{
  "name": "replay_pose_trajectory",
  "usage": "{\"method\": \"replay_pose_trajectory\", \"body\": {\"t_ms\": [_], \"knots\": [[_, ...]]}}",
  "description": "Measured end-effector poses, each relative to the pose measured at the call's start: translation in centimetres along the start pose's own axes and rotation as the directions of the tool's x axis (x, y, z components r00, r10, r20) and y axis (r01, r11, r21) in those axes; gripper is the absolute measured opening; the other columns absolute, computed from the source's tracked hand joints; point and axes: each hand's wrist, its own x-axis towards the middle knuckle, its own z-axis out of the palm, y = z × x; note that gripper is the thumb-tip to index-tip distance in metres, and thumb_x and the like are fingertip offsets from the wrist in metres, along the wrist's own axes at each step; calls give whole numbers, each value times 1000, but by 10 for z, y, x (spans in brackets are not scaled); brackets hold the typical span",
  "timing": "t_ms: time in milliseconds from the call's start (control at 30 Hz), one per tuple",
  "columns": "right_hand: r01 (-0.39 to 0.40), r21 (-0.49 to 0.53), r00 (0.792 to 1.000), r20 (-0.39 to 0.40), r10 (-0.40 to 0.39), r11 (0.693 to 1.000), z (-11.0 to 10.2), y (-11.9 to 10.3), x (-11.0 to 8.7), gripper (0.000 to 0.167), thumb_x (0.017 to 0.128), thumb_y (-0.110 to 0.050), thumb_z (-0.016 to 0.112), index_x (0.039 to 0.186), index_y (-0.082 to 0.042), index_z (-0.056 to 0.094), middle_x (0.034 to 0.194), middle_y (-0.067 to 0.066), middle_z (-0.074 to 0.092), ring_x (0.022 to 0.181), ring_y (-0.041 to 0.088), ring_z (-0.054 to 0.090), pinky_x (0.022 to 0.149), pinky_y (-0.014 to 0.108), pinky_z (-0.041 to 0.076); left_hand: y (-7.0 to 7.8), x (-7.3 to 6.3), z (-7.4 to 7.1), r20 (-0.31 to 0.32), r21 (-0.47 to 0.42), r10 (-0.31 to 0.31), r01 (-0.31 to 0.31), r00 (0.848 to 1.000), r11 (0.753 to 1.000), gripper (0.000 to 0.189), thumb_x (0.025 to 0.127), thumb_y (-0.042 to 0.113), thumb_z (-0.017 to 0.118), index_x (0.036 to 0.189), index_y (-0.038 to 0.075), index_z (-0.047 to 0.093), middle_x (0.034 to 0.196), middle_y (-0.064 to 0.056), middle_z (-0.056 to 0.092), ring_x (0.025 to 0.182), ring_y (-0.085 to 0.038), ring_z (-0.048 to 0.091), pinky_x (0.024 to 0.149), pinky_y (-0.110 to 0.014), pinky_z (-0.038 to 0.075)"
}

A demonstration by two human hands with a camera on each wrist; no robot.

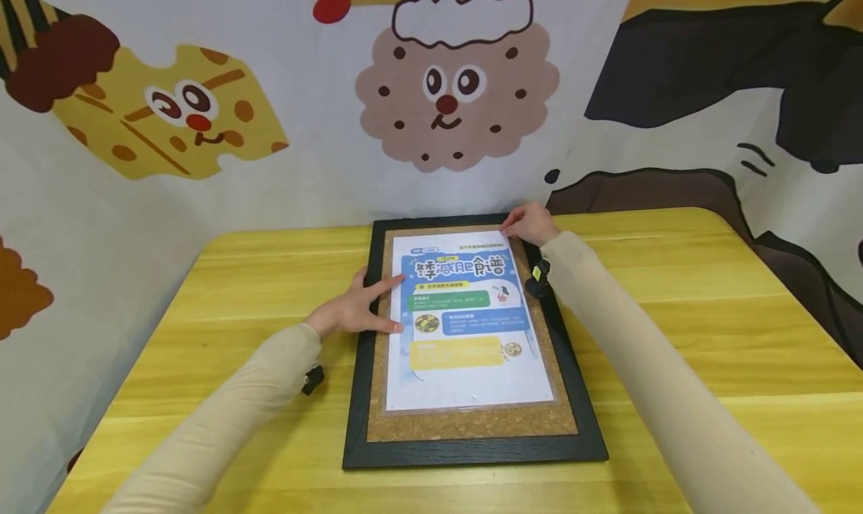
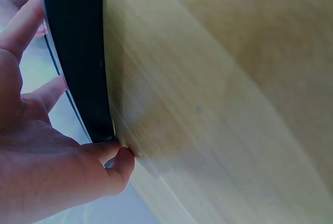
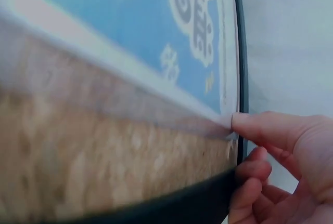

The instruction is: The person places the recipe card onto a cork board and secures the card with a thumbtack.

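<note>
1. We see the left hand widely spread: two digits lie stretched on the left margin of a printed poster, and other fingers bend at the outer side of the black frame.
2. The right hand is grasping the poster by its upper right corner; in the right wrist view we notice the thumb tip placed on this corner, and the other fingers curled in.
3. The poster lies flat upon the cork board, inside the frame, which rests on a yellow wood-grain table.
4. On the poster we can read in the large title the characters "减肥食谱"; the small lines in the green, blue and yellow boxes are too tiny for us.
</note>
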Motion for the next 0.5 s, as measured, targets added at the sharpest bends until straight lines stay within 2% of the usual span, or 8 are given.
{"method": "replay_pose_trajectory", "body": {"t_ms": [333, 500], "knots": [[-51, -10, 999, -17, 50, 999, 2, -10, -3, 14, 89, -8, 66, 97, 4, 66, 100, 17, 60, 93, 28, 48, 78, 35, 39, -2, 3, 1, 3, 6, 7, -7, 1000, 1000, 93, 83, 40, 77, 156, 22, 21, 153, -29, -18, 138, -54, 6, 106, -65, 19], [-59, 31, 998, -23, 59, 998, 3, -8, -1, 15, 87, -6, 66, 99, 4, 65, 103, 18, 59, 95, 30, 47, 83, 38, 40, -1, 2, 0, 1, 13, 11, -11, 1000, 1000, 93, 83, 39, 76, 156, 21, 21, 153, -30, -17, 138, -54, 6, 105, -66, 19]]}}
